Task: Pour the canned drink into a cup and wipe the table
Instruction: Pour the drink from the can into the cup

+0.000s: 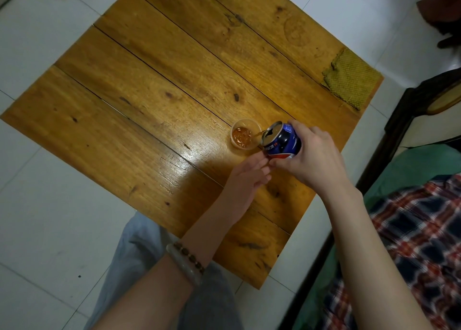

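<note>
Gripping the tilted can (pixel 282 142) with right hand (pixel 311 155) fingers curled round it, pouring a brown stream into the clear cup (pixel 243 151) standing just beside on the wooden table (pixel 149 92). Laying the left hand (pixel 245 177) below the can, fingers straight, holding nothing, with a green cloth (pixel 351 80) well apart at the table's far right corner.

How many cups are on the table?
1. The clear cup stands on the table toward its right edge, beside the tilted can in the right hand. None appears hidden.
</note>
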A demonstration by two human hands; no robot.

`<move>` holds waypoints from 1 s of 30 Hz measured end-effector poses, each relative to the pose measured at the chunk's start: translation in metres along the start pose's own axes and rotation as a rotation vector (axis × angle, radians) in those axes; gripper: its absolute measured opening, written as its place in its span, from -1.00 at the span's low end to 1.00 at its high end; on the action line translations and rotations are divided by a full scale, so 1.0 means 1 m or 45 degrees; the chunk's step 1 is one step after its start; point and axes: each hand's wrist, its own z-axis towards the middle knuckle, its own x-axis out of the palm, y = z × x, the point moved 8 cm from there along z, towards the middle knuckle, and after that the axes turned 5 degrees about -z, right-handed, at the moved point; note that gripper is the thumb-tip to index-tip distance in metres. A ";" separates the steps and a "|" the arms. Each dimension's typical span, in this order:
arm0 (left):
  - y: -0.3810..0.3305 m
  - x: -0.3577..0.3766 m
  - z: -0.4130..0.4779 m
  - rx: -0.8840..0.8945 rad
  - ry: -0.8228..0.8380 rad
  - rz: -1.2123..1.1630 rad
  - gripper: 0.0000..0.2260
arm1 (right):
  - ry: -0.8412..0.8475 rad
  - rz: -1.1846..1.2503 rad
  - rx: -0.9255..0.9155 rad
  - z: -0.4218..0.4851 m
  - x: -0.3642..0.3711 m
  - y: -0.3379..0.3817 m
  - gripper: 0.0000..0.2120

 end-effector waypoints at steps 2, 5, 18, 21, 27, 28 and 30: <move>0.000 0.000 0.000 0.002 0.004 0.001 -0.62 | 0.001 -0.004 0.001 0.000 0.000 0.000 -0.26; 0.003 -0.003 0.001 -0.006 -0.007 0.003 -0.56 | 0.000 -0.003 0.001 0.000 0.000 0.000 -0.26; 0.006 -0.004 0.002 -0.019 -0.036 -0.031 -0.66 | 0.023 -0.018 0.008 0.001 0.002 -0.002 -0.24; 0.004 -0.003 0.002 -0.023 -0.030 -0.031 -0.63 | 0.016 -0.022 0.009 0.001 0.003 -0.002 -0.24; 0.004 -0.001 -0.001 -0.020 -0.023 -0.014 -0.65 | 0.017 -0.044 0.011 0.001 0.003 -0.002 -0.24; 0.005 -0.003 0.000 -0.026 -0.040 -0.018 -0.69 | 0.018 -0.045 0.013 0.002 0.003 -0.002 -0.24; 0.007 -0.005 0.001 -0.028 -0.050 -0.019 -0.71 | 0.018 -0.052 0.011 0.001 0.004 -0.002 -0.24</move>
